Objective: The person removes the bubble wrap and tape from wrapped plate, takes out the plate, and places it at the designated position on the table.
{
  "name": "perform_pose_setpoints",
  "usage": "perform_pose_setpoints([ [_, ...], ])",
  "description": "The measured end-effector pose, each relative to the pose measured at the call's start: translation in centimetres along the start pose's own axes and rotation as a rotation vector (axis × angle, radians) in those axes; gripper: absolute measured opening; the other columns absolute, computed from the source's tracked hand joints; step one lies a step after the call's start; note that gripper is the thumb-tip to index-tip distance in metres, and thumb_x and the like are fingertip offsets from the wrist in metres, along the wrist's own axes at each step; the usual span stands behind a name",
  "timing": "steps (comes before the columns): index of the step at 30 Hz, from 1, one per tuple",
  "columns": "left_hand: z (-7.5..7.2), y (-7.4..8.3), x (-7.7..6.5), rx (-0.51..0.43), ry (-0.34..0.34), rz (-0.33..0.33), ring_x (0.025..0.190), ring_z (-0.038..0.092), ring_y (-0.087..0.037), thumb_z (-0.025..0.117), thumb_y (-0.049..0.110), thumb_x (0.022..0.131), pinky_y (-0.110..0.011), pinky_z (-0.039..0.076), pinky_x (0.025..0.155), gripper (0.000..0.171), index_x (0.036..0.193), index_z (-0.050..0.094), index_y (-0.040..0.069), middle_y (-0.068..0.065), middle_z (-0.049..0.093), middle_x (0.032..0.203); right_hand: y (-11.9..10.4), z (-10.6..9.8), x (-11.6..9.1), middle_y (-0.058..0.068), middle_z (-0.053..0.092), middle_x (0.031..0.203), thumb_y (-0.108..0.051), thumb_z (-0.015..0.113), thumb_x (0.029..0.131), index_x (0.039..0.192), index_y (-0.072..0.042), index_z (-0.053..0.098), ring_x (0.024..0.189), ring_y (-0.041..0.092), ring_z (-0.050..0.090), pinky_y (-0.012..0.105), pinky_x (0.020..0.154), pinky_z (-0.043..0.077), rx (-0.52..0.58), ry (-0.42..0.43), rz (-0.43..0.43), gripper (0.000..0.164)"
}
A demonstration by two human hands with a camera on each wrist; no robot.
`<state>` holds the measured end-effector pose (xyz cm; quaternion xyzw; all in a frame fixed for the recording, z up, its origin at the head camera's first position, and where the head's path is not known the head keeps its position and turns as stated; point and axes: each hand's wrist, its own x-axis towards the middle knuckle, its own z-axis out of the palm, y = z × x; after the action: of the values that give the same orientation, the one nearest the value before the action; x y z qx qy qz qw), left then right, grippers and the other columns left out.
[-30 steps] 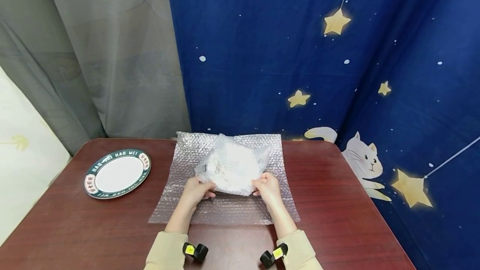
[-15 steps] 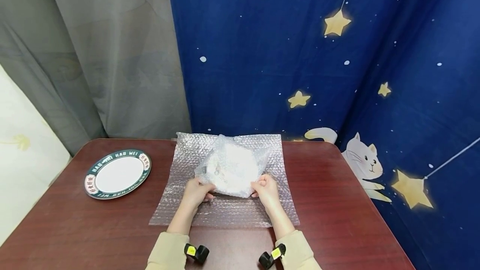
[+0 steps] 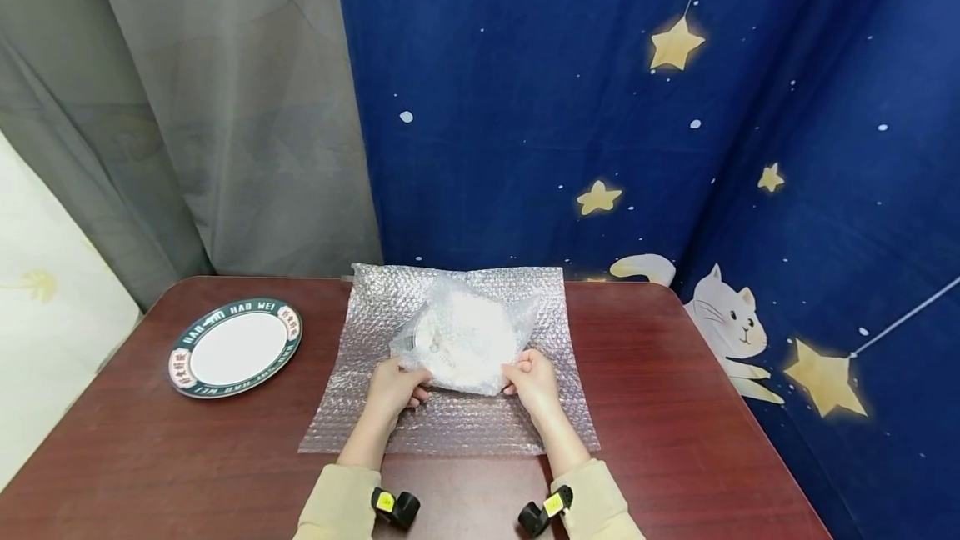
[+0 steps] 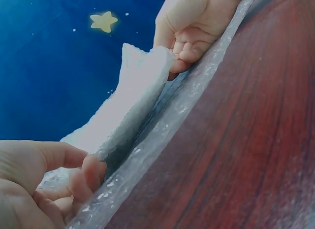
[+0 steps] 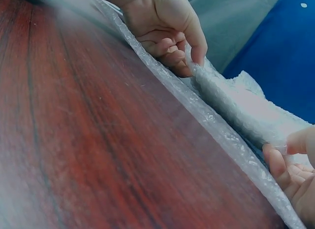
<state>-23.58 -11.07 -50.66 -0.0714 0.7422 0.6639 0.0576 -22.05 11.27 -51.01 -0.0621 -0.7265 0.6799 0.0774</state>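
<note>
A bubble-wrapped bundle [image 3: 468, 336] lies on a flat sheet of bubble wrap [image 3: 465, 432] in the middle of the table. Something pale and rounded shows through its layers, but its kind is too blurred to tell. My left hand [image 3: 392, 384] pinches the bundle's near left corner between thumb and fingers. At the near right corner, my right hand [image 3: 534, 380] pinches it the same way. The left wrist view shows the bundle's near edge [image 4: 133, 111] stretched between both hands, just above the sheet. In the right wrist view, thumb and fingertips of the right hand [image 5: 298, 162] meet on that edge.
A plate with a green lettered rim [image 3: 189, 357] lies on the table at the left. The reddish-brown wooden table [image 3: 675, 440] extends around the sheet. Grey and blue curtains [image 3: 525, 107] hang behind the table's far edge.
The bundle's far flap has sunk slightly, and its near edge has come a little toward me. Both hands keep their pinch and have barely moved.
</note>
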Motion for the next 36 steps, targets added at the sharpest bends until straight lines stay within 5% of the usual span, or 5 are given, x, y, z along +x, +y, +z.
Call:
perform_pose_setpoints([
  [10, 0.0, 0.1, -0.1, -0.023, -0.001, -0.006, 0.046, 0.061, -0.016, 0.063, -0.002, 0.081, -0.025, 0.05, 0.039, 0.019, 0.097, 0.058, -0.01, -0.012, 0.065, 0.065, 0.8, 0.1, 0.4, 0.01, 0.062, 0.067, 0.002, 0.066, 0.083, 0.089, 0.006, 0.051, 0.045, 0.012, 0.057, 0.026, 0.047, 0.053, -0.091, 0.021, 0.017, 0.017],
  [23, 0.1, 0.0, 0.2, -0.081, -0.017, -0.048, 0.042, 0.061, -0.015, 0.063, 0.002, 0.083, -0.025, 0.05, 0.038, 0.018, 0.094, 0.056, -0.011, -0.014, 0.065, 0.064, 0.6, 0.2, 0.6, 0.009, 0.06, 0.064, 0.002, 0.069, 0.08, 0.086, 0.005, 0.051, 0.046, 0.013, 0.059, 0.026, 0.044, 0.053, -0.073, 0.037, 0.072, 0.019],
  [36, 0.0, -0.3, 0.4, -0.067, -0.023, -0.049, 0.045, 0.063, -0.018, 0.062, 0.005, 0.085, -0.027, 0.051, 0.039, 0.02, 0.09, 0.059, -0.014, -0.014, 0.065, 0.061, -0.1, -0.5, 0.5, 0.012, 0.065, 0.066, 0.0, 0.066, 0.082, 0.093, 0.011, 0.053, 0.047, 0.016, 0.062, 0.028, 0.045, 0.054, -0.182, -0.013, 0.083, 0.02],
])
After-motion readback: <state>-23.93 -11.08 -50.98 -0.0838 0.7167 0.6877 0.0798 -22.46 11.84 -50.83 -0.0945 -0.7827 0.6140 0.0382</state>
